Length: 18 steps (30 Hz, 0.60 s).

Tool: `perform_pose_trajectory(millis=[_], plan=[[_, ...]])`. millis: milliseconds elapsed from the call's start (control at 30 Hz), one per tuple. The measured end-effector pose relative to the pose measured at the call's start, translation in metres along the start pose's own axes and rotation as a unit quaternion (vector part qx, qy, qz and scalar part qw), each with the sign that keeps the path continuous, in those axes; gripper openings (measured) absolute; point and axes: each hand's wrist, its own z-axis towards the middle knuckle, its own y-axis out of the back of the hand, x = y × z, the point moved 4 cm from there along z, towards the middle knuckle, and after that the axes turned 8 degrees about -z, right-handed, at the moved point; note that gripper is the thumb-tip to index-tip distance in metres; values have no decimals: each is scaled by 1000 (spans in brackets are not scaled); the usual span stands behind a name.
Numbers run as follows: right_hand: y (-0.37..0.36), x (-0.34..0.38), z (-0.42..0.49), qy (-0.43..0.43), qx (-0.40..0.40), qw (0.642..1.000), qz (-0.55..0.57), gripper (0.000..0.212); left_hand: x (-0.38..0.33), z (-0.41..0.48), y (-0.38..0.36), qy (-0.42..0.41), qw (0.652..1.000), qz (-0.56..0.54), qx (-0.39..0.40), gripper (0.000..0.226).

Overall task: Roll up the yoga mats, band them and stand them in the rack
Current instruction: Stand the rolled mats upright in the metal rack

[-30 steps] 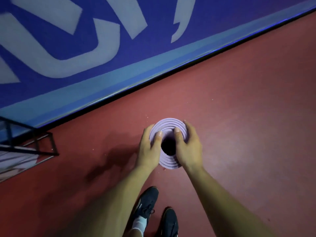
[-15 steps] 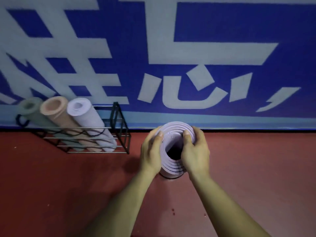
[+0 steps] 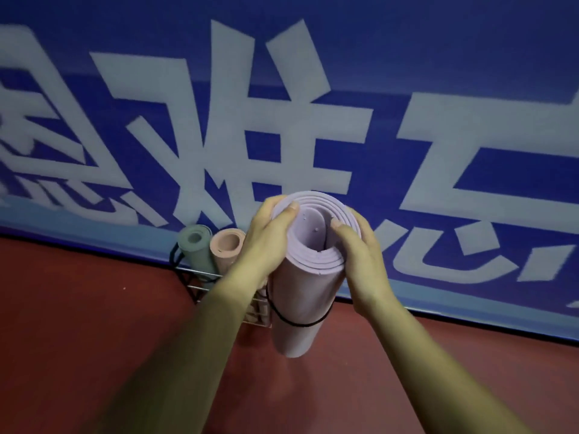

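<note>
At left, the wire rack [image 3: 200, 281] against the blue wall [image 3: 407, 42], off to one side half a second ago, now sits just behind our left forearm. A green mat [image 3: 195, 245] and a peach mat [image 3: 227, 245] stand in it, and a third roll seen there earlier is hidden by the arm. Our left hand [image 3: 266, 242] grips the top of the lilac mat [image 3: 300, 296], fingers curled round its outside, thumb pressed over the coiled rim. The roll, which stood on the red floor [image 3: 94, 324] a second ago, now appears lifted clear of it, upright and slightly tilted, a black band [image 3: 297, 322] round its lower half. Our right hand [image 3: 360, 261] clasps the other side, thumb hooked over the rim. Rolled and banded, the mat seems to need only lowering into the rack.
</note>
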Motion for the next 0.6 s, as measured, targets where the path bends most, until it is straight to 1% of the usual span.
perform_pose_trajectory(millis=[167,267,367,433,600], plan=[[-28,56,47,48,-25,999,6,19,-60,38,20,-28,1000,-8,-2,48],[-31,78,79,52,-41,998,9,22,-86,65,19,-64,997,22,28,51],[-35,88,110,58,-40,997,10,23,-92,93,15,-93,995,15,11,55],[-35,88,130,58,-42,997,9,24,-89,112,11,-97,995,9,-1,59],[-31,89,181,43,-42,998,28,23,-90,158,-6,-99,995,21,-5,58]])
